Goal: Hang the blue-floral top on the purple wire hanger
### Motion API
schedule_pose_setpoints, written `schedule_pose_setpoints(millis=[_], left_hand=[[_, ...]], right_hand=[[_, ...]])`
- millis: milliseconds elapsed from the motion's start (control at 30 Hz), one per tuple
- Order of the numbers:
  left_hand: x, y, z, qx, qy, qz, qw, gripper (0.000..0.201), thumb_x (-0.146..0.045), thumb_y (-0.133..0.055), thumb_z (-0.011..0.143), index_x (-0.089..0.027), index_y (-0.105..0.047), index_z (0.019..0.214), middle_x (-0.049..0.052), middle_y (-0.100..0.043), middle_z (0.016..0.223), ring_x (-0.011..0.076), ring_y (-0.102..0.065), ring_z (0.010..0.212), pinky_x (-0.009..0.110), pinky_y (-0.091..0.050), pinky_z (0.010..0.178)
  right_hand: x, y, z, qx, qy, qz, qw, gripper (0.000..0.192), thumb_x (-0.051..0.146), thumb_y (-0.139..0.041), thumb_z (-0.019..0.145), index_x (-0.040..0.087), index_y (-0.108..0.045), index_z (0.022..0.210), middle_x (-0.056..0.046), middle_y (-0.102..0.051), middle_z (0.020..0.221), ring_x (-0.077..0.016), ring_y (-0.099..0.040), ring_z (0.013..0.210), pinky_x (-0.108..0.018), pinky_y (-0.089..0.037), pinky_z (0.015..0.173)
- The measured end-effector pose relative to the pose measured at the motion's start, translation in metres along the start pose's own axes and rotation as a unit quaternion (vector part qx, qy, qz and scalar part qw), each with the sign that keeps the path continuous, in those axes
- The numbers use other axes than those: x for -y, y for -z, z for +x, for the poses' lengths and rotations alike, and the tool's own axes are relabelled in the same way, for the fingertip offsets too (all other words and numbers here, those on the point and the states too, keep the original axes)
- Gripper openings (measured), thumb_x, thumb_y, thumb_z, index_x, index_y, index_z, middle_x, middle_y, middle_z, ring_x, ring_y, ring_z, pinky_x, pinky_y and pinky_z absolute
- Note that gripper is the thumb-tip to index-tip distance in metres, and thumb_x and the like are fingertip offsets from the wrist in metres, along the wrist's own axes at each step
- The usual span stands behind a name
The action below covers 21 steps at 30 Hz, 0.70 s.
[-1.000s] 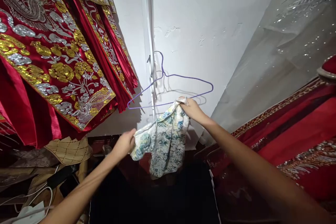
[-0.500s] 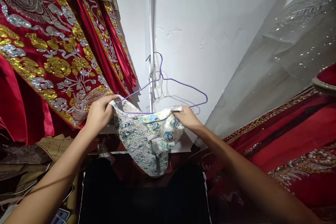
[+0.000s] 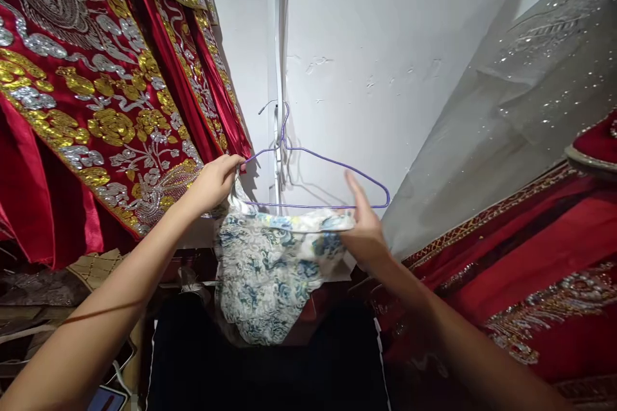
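Blue-white garment (image 3: 267, 270) hangs below left grip (image 3: 214, 183).

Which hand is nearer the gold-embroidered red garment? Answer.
Left. The left hand appears beside the red garment; the right hand is farther across, by the far end of the purple hanger.

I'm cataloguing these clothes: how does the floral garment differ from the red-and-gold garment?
The floral garment is pale with bluish print; the red-and-gold garment has shiny gold and silver motifs. The floral garment lies within the picture; the red-and-gold garment runs past its left edge. Both are patterned fabric.
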<state>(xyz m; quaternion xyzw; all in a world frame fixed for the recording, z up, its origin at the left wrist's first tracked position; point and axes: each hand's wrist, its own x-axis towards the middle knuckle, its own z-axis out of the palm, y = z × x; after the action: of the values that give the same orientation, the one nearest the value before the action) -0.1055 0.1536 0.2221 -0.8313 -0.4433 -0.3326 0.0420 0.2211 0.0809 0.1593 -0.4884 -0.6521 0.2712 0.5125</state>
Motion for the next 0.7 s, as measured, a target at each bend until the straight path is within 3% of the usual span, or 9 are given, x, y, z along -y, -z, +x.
schedule_pose_setpoints(millis=[67,167,300,367,467,533,600,633,700], left_hand=[[0.005,0.003,0.002,0.012,-0.017,0.011,1.000,0.033,-0.018,-0.038,0.095,-0.018,-0.062,0.116,0.008,-0.061,0.100,0.0228,-0.058,0.092,0.036,-0.046,0.086],[0.005,0.004,0.004,0.028,-0.015,0.017,0.999,0.029,-0.019,-0.040,0.095,-0.020,-0.063,0.113,0.007,-0.052,0.094,0.0220,-0.054,0.088,0.035,-0.046,0.082],[0.001,0.000,0.002,-0.002,-0.016,0.017,1.000,0.027,-0.018,-0.040,0.095,-0.020,-0.063,0.108,0.007,-0.044,0.096,0.0222,-0.049,0.095,0.035,-0.046,0.085],[0.003,-0.001,0.001,-0.008,-0.019,0.013,1.000,0.027,-0.018,-0.039,0.096,-0.020,-0.063,0.108,0.007,-0.044,0.097,0.0225,-0.048,0.098,0.036,-0.045,0.088],[0.012,0.003,0.004,0.013,-0.003,-0.016,1.000,0.027,-0.022,-0.040,0.095,-0.020,-0.065,0.104,0.007,-0.049,0.095,0.0233,-0.050,0.101,0.037,-0.045,0.091],[0.020,0.008,0.011,0.035,0.031,-0.058,0.997,0.027,-0.027,-0.042,0.095,-0.020,-0.066,0.103,0.005,-0.054,0.090,0.0219,-0.054,0.093,0.036,-0.047,0.086],[0.027,0.014,0.020,0.051,0.083,-0.123,0.988,0.028,-0.032,-0.043,0.094,-0.020,-0.066,0.103,0.002,-0.056,0.080,0.0187,-0.055,0.076,0.032,-0.048,0.073],[0.030,0.016,0.025,0.061,0.112,-0.164,0.978,0.028,-0.034,-0.044,0.093,-0.021,-0.066,0.103,0.001,-0.057,0.075,0.0171,-0.054,0.068,0.030,-0.048,0.066],[0.034,0.019,0.033,0.123,0.165,-0.248,0.947,0.024,-0.036,-0.051,0.089,-0.022,-0.068,0.100,0.001,-0.061,0.073,0.0158,-0.056,0.062,0.028,-0.048,0.059]], right_hand=[[0.001,0.018,0.002,-0.072,0.031,-0.053,0.996,0.085,0.017,-0.066,0.068,0.019,-0.044,0.149,-0.006,-0.069,0.086,-0.0226,-0.063,0.069,-0.035,-0.051,0.070],[0.004,0.039,0.005,-0.129,0.032,-0.111,0.985,0.064,0.023,-0.066,0.072,0.022,-0.055,0.135,-0.001,-0.062,0.070,-0.0181,-0.055,0.054,-0.030,-0.045,0.054],[0.009,0.051,0.006,-0.160,0.015,-0.136,0.977,0.065,0.030,-0.070,0.073,0.022,-0.049,0.134,0.003,-0.056,0.060,-0.0157,-0.047,0.045,-0.026,-0.034,0.043],[0.015,0.057,0.008,-0.130,0.030,-0.152,0.979,0.051,0.029,-0.068,0.075,0.021,-0.057,0.125,0.001,-0.060,0.066,-0.0156,-0.050,0.050,-0.026,-0.035,0.046],[0.031,0.076,0.013,0.003,0.045,-0.162,0.986,0.015,0.028,-0.060,0.081,0.020,-0.068,0.090,-0.002,-0.062,0.072,-0.0165,-0.055,0.061,-0.026,-0.038,0.052],[0.045,0.091,0.019,0.109,0.033,-0.157,0.981,0.015,0.032,-0.061,0.083,0.019,-0.068,0.078,-0.003,-0.064,0.071,-0.0169,-0.056,0.063,-0.026,-0.039,0.052],[0.055,0.102,0.026,0.202,0.000,-0.130,0.971,0.022,0.040,-0.068,0.083,0.019,-0.071,0.077,-0.005,-0.068,0.073,-0.0183,-0.060,0.063,-0.028,-0.043,0.053],[0.058,0.103,0.031,0.221,-0.009,-0.103,0.970,0.025,0.044,-0.071,0.082,0.019,-0.072,0.078,-0.007,-0.069,0.074,-0.0194,-0.062,0.063,-0.029,-0.046,0.054],[0.057,0.095,0.041,0.155,0.005,-0.051,0.987,0.033,0.050,-0.071,0.083,0.018,-0.074,0.082,-0.009,-0.071,0.077,-0.0206,-0.065,0.065,-0.033,-0.052,0.057]])
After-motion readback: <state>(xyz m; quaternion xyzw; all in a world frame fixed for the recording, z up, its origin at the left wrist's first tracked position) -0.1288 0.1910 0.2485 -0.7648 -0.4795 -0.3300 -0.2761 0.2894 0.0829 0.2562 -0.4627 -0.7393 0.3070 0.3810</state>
